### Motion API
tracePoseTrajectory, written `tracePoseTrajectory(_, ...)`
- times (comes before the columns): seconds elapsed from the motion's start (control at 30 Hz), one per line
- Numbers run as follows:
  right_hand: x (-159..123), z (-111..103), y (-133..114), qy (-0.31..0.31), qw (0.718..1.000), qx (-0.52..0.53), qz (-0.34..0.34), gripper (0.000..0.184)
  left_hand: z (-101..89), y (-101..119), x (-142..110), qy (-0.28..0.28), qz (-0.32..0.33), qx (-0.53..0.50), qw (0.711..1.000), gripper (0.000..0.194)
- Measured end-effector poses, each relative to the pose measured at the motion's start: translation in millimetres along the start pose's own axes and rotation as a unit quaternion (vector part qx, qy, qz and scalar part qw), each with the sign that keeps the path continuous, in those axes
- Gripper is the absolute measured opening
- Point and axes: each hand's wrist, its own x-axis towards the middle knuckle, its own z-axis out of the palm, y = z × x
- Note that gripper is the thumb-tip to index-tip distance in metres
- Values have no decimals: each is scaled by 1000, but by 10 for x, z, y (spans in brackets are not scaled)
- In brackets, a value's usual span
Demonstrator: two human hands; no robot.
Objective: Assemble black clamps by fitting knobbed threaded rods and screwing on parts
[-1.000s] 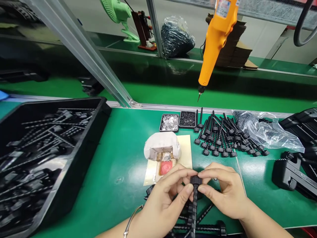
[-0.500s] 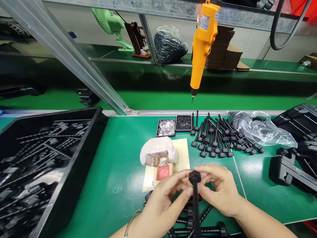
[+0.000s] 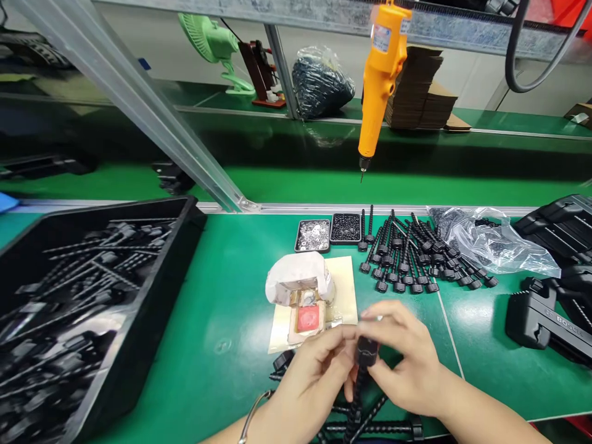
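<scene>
Green bench, work in progress. Black bin on the left, well stocked with loose ridged rods and dark pieces, some of them in clear wrap. Left hand pinches the capped end of a black ridged rod between thumb and fingers, close in front of the wearer; right hand, slightly blurred, has thumb and fingers closed about the same cap. Judgement: handling of this piece is unfinished. More rods lie crossed beneath the hands; a fanned group of capped rods lies beyond. Which are done cannot be told. Clear bag beside that group holds small dark pieces. Two small trays behind: left tray, shiny metal bits; right tray, tiny black parts.
</scene>
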Motion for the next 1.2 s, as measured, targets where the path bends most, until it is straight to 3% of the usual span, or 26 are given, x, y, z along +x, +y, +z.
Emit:
tracePoseTrajectory(0.07,-12,-19,-7,-51,995,-38,-78,54,26,16,17,-7,-26,-19,999,55)
tracePoseTrajectory(0.13,-11,-36,-14,-77,990,-53,-106,50,48,38,32,-14,-54,-44,997,55)
tracePoseTrajectory(0.3,19,-35,-30,-51,995,-42,-70,31,51,96,2,-54,-47,-118,990,42)
tracePoseTrajectory(0.43,47,-16,-30,-26,998,-42,-30,29,2,51,-95,-71,9,-71,995,39)
tracePoseTrajectory(0.57,52,2,2,15,999,-41,26,27,14,-97,-122,-108,57,-15,992,85)
tracePoseTrajectory(0.63,43,-7,21,29,998,-31,51,26,47,-136,-105,-75,59,-24,995,80)
tracePoseTrajectory(0.77,2,-88,41,48,994,15,97,26,54,-60,-89,18,111,-57,992,42)
tracePoseTrajectory(0.9,-22,-156,31,-4,995,78,69,43,-30,29,-113,106,190,-122,968,26)
tracePoseTrajectory(1.0,-2,-132,6,-97,987,126,35,52,-63,29,-100,131,122,-203,963,23)
tracePoseTrajectory(1.07,18,-104,-12,-134,979,154,16,42,-56,29,-74,119,59,-252,959,21)
tracePoseTrajectory(1.2,23,-105,-24,-79,983,163,22,19,-11,74,-32,78,9,-235,969,30)
